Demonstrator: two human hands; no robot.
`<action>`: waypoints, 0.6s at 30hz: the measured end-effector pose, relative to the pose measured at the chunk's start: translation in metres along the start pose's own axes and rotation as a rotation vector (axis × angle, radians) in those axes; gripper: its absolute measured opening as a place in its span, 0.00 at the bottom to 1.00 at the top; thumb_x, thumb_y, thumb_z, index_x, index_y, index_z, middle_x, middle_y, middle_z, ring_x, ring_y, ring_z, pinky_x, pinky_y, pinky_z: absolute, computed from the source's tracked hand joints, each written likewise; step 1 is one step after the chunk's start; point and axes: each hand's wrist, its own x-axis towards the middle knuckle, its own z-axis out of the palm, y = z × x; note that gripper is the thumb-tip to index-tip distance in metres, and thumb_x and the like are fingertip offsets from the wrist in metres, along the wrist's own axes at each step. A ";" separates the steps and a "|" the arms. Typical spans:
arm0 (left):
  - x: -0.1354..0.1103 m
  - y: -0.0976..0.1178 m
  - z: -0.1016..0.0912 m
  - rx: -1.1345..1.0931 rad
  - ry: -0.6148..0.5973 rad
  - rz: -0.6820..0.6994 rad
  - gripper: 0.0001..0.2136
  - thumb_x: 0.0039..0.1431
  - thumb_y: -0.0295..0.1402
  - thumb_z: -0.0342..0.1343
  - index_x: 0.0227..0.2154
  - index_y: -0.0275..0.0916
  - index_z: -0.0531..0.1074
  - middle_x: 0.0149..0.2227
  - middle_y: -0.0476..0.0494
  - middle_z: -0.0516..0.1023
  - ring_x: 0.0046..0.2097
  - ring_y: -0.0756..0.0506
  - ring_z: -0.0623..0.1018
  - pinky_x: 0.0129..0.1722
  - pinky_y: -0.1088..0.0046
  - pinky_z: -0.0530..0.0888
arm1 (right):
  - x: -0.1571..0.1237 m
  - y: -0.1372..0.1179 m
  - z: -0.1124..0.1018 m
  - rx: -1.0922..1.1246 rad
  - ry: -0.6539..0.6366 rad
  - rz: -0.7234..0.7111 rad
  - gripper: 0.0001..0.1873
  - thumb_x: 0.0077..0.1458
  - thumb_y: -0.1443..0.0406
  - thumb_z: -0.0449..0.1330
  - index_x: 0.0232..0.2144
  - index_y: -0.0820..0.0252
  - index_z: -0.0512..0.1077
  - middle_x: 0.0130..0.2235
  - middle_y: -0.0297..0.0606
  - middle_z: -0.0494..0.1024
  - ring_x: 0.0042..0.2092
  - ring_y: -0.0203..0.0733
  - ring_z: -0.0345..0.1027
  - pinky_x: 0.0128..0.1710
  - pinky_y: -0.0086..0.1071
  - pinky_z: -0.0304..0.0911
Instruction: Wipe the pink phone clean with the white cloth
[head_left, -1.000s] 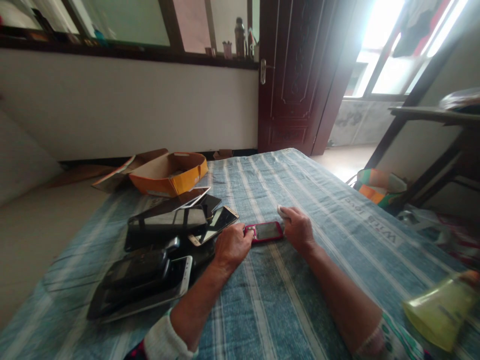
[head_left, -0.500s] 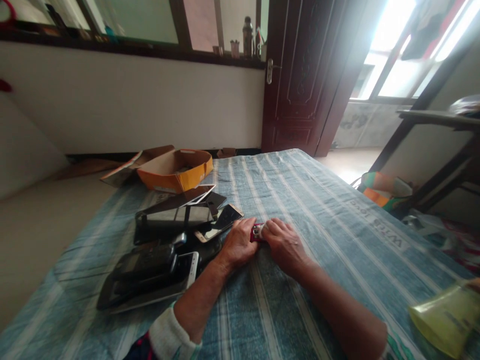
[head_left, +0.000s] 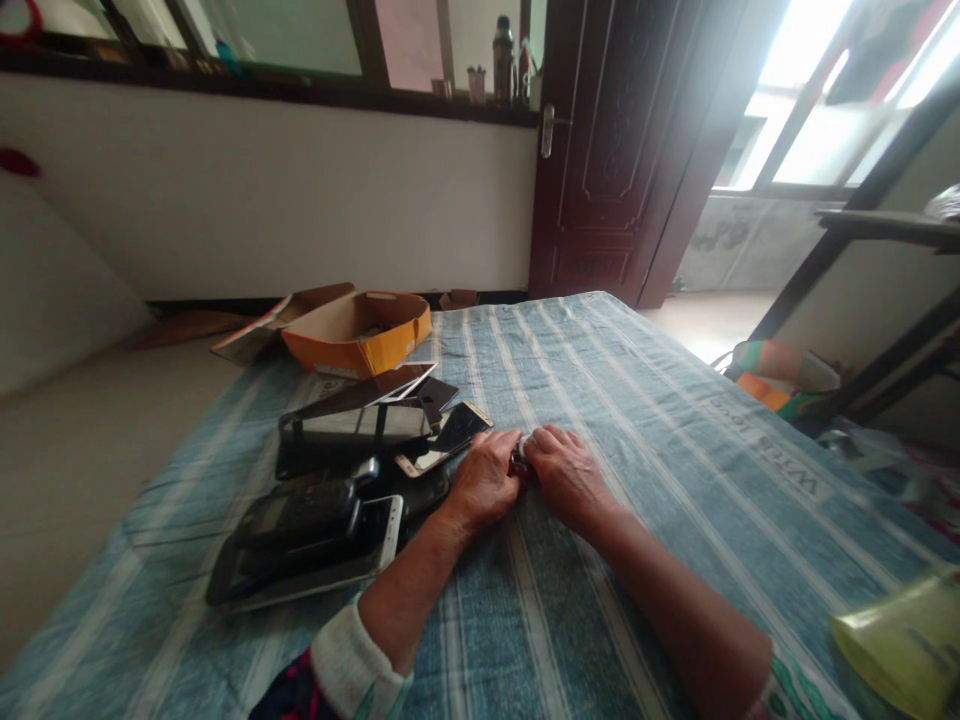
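Note:
Over the striped bedspread, my left hand is closed around a small red device with silvery parts, perhaps a phone. Most of it is hidden by my fingers. My right hand is curled against the device's right side, with a bit of white material, possibly cloth or tissue, pinched at its fingertips. Just left of my left hand lies a gold-edged smartphone. A larger pile beyond it includes a white-framed tablet, a chunky black device and a dark glossy slab.
An open orange cardboard box stands at the far left edge of the bed. A translucent yellow item sits at the lower right. Beyond the bed are a dark red door and, on the right, a shelf.
My hands have drawn closer together, and less of the red device shows between them. The whole view has shifted slightly; the pile of devices stays as it was.

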 end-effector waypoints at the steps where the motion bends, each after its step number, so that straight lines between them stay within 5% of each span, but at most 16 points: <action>1: 0.000 0.000 -0.001 0.007 -0.002 0.000 0.12 0.50 0.26 0.56 0.40 0.37 0.72 0.41 0.40 0.78 0.47 0.40 0.74 0.49 0.65 0.69 | -0.001 0.000 0.000 0.012 -0.006 0.003 0.07 0.62 0.69 0.54 0.37 0.59 0.72 0.40 0.40 0.74 0.45 0.45 0.62 0.44 0.35 0.55; 18: -0.002 0.001 -0.002 0.042 -0.015 -0.032 0.14 0.46 0.24 0.55 0.38 0.38 0.72 0.40 0.42 0.76 0.45 0.41 0.73 0.46 0.68 0.69 | -0.034 -0.014 -0.006 0.054 0.032 0.035 0.10 0.62 0.72 0.52 0.38 0.59 0.72 0.44 0.43 0.74 0.49 0.45 0.64 0.55 0.39 0.58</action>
